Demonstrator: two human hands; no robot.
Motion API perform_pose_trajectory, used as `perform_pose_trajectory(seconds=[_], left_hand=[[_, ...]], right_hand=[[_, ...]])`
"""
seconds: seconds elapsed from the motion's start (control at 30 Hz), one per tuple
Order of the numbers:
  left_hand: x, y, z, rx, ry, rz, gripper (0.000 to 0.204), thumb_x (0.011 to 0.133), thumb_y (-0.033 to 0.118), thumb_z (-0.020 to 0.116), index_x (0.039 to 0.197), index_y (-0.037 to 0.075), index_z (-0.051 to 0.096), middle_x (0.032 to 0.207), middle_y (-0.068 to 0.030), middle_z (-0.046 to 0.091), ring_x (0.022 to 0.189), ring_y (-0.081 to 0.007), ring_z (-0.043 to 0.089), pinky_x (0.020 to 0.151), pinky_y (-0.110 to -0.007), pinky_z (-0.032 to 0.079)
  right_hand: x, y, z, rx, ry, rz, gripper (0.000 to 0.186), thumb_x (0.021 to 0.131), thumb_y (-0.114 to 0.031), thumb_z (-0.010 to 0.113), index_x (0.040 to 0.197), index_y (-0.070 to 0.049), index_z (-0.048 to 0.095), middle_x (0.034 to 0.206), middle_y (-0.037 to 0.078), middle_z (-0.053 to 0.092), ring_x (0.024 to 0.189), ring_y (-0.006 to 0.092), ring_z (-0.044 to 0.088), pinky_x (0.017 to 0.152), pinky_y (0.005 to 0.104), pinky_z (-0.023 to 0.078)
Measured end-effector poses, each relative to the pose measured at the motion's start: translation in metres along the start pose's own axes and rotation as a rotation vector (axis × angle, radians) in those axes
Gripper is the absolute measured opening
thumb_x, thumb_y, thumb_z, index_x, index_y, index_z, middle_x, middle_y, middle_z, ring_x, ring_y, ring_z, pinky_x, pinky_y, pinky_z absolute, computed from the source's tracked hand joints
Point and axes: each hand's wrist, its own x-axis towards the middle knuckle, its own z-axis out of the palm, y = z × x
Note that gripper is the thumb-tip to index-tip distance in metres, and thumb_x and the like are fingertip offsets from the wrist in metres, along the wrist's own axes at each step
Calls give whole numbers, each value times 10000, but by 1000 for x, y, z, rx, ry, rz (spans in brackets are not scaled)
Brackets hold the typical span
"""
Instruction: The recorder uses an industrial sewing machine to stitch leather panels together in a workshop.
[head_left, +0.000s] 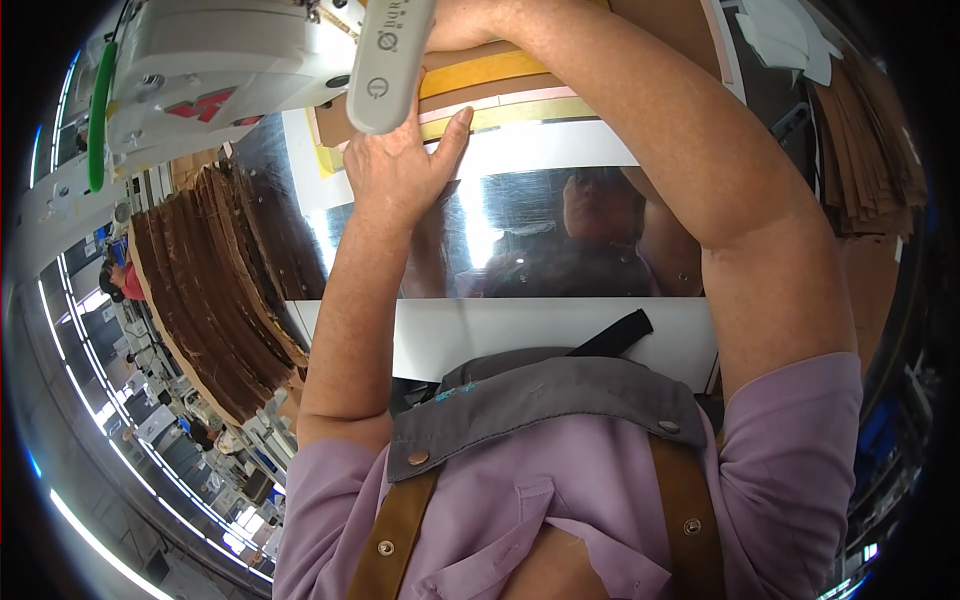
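Note:
My left hand (385, 168) lies over the left end of a brown panel (440, 104) with yellow and pale pink strips along it. Its thumb is stretched out and apart; a pale grey elongated device (385, 70) hides most of the fingers. At the top edge, beyond the strips, my right hand (465, 22) reaches in from the right, its fingers hidden behind the same device. A yellow strip (485, 73) runs across the panel beneath my right forearm. The white sewing machine (230, 60) stands just left of both hands.
A shiny metal plate (560, 230) covers the table's near part. Stacked dark brown pieces (210, 280) lie on the left, and more brown pieces (865, 140) with white sheets (785, 38) at the far right. A green bar (102, 118) is on the machine.

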Motion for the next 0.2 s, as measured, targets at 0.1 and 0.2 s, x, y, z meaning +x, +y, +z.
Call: perform_pose_trajectory(seconds=[0.1,0.2], left_hand=[[1,1,-4,-4,-206,-104,684,946,590,609,1418,97,566,881,-228,747,793,-390,752,740,-478,595],[-4,1,-4,-59,-67,-64,686,942,601,605,1408,98,584,916,-230,747,800,-396,750,742,-487,598]], right_hand=[[-13,-13,-13,101,43,-31,828,891,-510,647,1580,-140,377,1635,131,381,1544,287,269,1248,452,190],[-2,-30,-27,220,-119,0,807,911,-486,658,1601,-212,343,1654,126,349,1550,274,261,1253,448,194]])
